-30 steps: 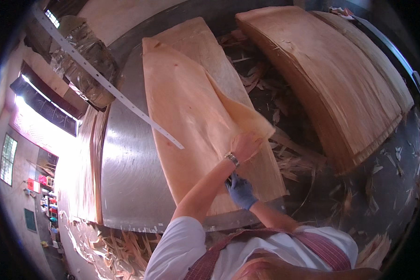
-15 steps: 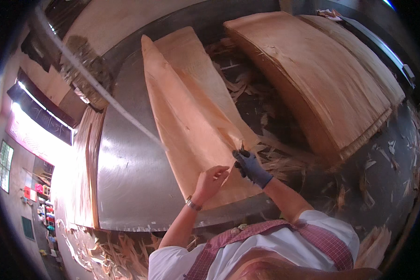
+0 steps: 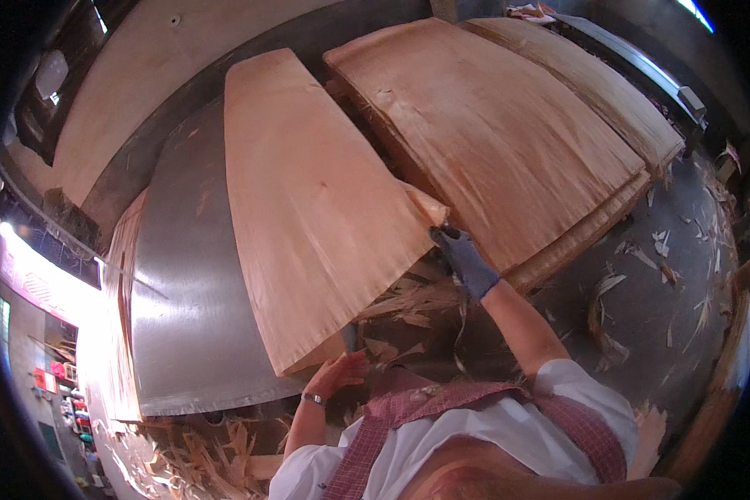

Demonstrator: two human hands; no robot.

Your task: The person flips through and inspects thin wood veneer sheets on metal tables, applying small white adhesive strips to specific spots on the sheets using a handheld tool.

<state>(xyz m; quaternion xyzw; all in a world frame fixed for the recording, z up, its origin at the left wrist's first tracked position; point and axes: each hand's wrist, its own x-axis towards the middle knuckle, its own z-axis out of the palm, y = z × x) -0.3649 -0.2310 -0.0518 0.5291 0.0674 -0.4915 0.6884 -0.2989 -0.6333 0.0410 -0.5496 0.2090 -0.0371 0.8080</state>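
Note:
A large tan wood veneer sheet lies fanned out across the metal table, its right corner lifted and folded over. My right hand, in a grey-blue glove with dark fingertips, is closed on that corner. My left hand is bare, with a wristwatch at the wrist. It is beside the sheet's near lower corner, fingers stretched loosely to the right. A narrow grey shape shows just above those fingers; I cannot tell what it is.
A thick veneer stack stands to the right, with another stack behind it. Bare metal tabletop shows at left, beside more upright veneer edges. Torn wood scraps lie along the near edge and on the right side.
The sheet, folded lengthwise before, is now spread flatter and wider. My right hand has moved up with its corner. My left hand has come away from it, down and to the left.

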